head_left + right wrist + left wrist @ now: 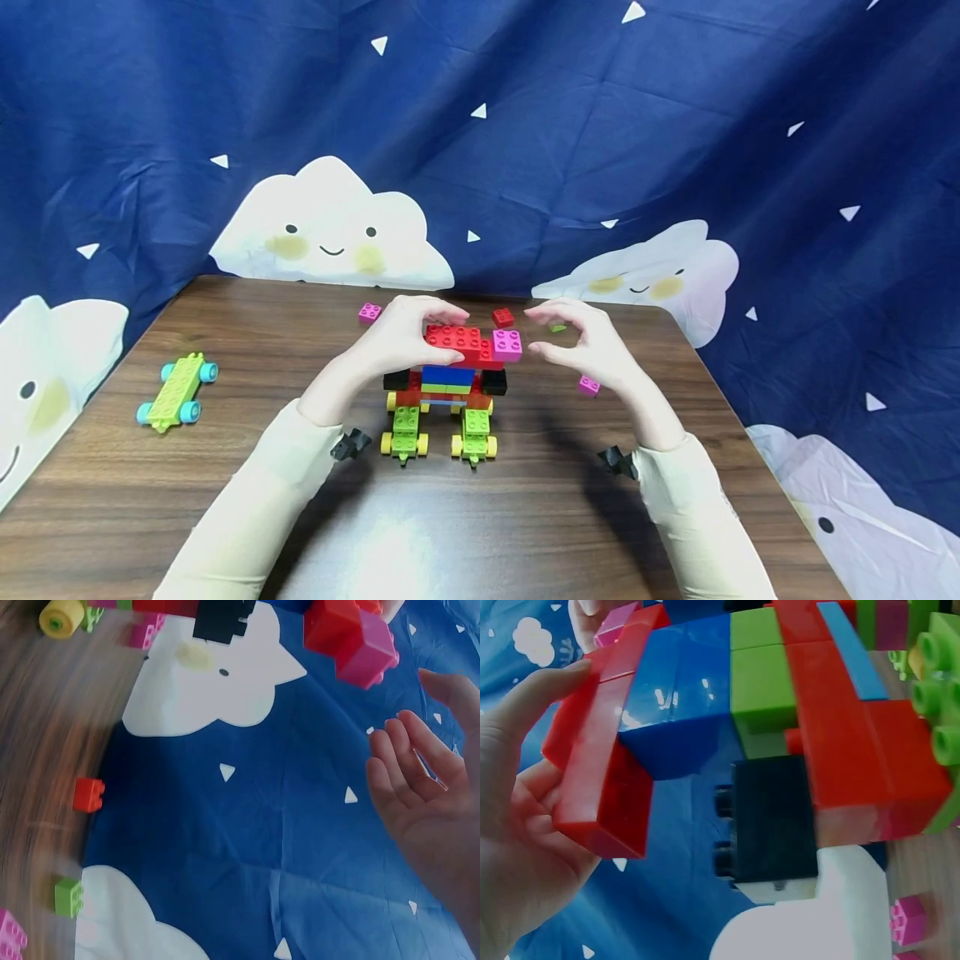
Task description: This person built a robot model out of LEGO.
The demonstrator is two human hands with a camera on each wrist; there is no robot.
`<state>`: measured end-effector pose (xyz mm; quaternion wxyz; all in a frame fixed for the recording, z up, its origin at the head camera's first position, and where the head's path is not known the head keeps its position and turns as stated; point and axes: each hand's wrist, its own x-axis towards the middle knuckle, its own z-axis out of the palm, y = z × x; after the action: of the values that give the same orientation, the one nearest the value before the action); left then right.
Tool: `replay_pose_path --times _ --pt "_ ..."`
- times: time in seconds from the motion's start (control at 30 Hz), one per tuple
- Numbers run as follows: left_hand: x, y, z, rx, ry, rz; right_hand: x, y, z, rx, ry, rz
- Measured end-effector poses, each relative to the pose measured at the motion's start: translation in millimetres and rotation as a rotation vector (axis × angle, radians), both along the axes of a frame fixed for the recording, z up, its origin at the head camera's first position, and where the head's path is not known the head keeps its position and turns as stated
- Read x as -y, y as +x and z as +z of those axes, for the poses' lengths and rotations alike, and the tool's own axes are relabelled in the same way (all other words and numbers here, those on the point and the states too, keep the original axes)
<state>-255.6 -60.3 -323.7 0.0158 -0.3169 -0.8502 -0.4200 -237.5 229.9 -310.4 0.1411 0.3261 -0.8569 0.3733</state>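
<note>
A toy-brick build stands on the table, with blue, lime, black and red bricks above lime wheeled bases with yellow wheels. My left hand grips the red brick at its top left, thumb in front and fingers behind, as the left wrist view also shows. A pink brick sits on the top's right end. Just right of it is my right hand, thumb and fingers apart and nothing between them. In the right wrist view a gap separates that hand from the pink brick.
On the table's left lies a lime wheeled base with blue wheels. Loose behind the build are a pink brick and a red brick. Near the right hand are a lime brick and another pink brick.
</note>
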Motion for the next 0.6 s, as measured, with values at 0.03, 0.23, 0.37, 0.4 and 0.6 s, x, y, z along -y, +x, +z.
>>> replay_pose_path --times 0.03,0.23,0.37,0.4,0.6 --pt "-1.1 -0.1 1.6 -0.001 0.008 -0.012 -2.8 0.1 -0.1 0.001 -0.006 -0.009" --pt "-10.7 -2.8 9.4 -0.018 0.055 -0.074 -21.3 -2.1 -2.6 0.015 -0.034 -0.061" --pt "-20.8 -4.7 16.0 -0.005 0.055 -0.101 -35.1 -6.2 -7.8 0.013 -0.049 -0.101" --pt "-23.3 -4.9 17.3 -0.001 0.051 -0.102 -38.2 -6.4 -9.1 0.016 -0.050 -0.117" --pt "-35.4 -8.4 20.4 0.023 0.018 -0.104 -51.4 0.6 -8.4 0.067 -0.043 -0.195"
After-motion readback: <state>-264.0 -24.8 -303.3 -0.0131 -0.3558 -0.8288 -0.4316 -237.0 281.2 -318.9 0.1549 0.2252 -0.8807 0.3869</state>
